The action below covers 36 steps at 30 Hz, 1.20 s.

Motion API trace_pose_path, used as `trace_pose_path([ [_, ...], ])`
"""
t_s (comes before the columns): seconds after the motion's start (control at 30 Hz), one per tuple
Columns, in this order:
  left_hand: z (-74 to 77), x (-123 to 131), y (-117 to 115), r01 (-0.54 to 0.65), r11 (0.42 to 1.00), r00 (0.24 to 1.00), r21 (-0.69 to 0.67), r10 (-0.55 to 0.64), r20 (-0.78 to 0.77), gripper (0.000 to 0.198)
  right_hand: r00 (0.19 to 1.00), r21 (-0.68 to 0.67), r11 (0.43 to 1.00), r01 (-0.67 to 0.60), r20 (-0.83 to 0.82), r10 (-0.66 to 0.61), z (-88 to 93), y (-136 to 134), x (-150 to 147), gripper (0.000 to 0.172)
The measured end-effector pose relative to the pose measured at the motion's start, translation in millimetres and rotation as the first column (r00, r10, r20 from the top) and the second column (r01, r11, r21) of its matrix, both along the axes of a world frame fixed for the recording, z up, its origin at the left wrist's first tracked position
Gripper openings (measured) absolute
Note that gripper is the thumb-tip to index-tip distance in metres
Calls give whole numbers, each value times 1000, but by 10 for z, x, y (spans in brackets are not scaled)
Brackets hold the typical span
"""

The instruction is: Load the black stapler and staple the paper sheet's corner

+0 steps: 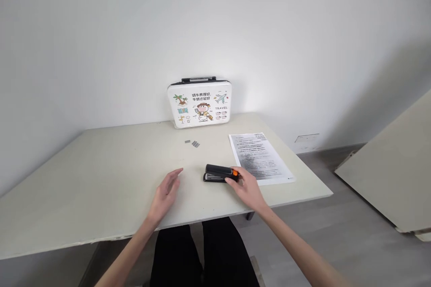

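My right hand (248,188) grips the rear end of a black stapler (218,173) with an orange part near my fingers. The stapler points left, low over the table or resting on it; I cannot tell which. To its left, my left hand (165,192) is held near the table with its fingers stretched out and nothing in it. Several small grey staple strips (195,144) lie farther back. A printed sheet of paper (261,157) lies flat to the right, its lower left part beside my right hand.
The pale table (101,175) reaches the wall, its front edge just before my legs. A white case (202,104) with cartoon prints and a black handle stands upright against the wall. On the right, a pale panel (390,166) stands above the grey floor.
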<state>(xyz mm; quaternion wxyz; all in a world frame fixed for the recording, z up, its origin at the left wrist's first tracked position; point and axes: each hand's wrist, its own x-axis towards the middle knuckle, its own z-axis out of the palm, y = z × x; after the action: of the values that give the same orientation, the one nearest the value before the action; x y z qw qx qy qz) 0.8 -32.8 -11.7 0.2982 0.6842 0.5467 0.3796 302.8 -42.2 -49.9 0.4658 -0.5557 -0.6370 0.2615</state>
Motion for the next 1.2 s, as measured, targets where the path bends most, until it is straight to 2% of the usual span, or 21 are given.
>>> trace_pose_path([
  [0.13, -97, -54, -28, -104, 995, 979, 1, 102, 175, 39, 993, -19, 994, -111, -31, 111, -23, 93, -451, 37],
  [0.23, -174, -56, -9, -108, 994, 960, 3, 103, 262, 37, 986, -38, 987, -158, -51, 156, -30, 131, -576, 39],
  [0.33, -210, -61, 11, -112, 994, 937, 2, 105, 332, 36, 980, -49, 981, -186, -85, 181, -19, 119, -581, 41],
  [0.43, -201, -55, 7, -108, 994, 929, 4, 100, 358, 35, 981, -28, 988, -151, -128, 146, -20, 102, -573, 47],
  [0.53, -172, -46, -11, -129, 992, 926, -7, 123, 357, 35, 985, -16, 993, -120, -125, 117, -42, 117, -588, 46],
  [0.63, -159, -52, -27, -246, 969, 920, -6, 235, 314, 40, 984, -13, 991, -135, -116, 133, -57, 143, -598, 44],
  [0.73, -167, -66, -33, -351, 936, 879, -41, 344, 330, 48, 984, -13, 989, -146, -109, 144, -48, 155, -590, 43],
  [1.1, -168, -59, -37, -311, 948, 861, -72, 313, 401, 47, 982, -91, 980, -178, -77, 171, 43, 143, -535, 43],
  [1.2, -198, -73, -22, -301, 950, 848, -78, 304, 434, 46, 978, -102, 973, -208, -39, 205, 67, 136, -536, 37],
])
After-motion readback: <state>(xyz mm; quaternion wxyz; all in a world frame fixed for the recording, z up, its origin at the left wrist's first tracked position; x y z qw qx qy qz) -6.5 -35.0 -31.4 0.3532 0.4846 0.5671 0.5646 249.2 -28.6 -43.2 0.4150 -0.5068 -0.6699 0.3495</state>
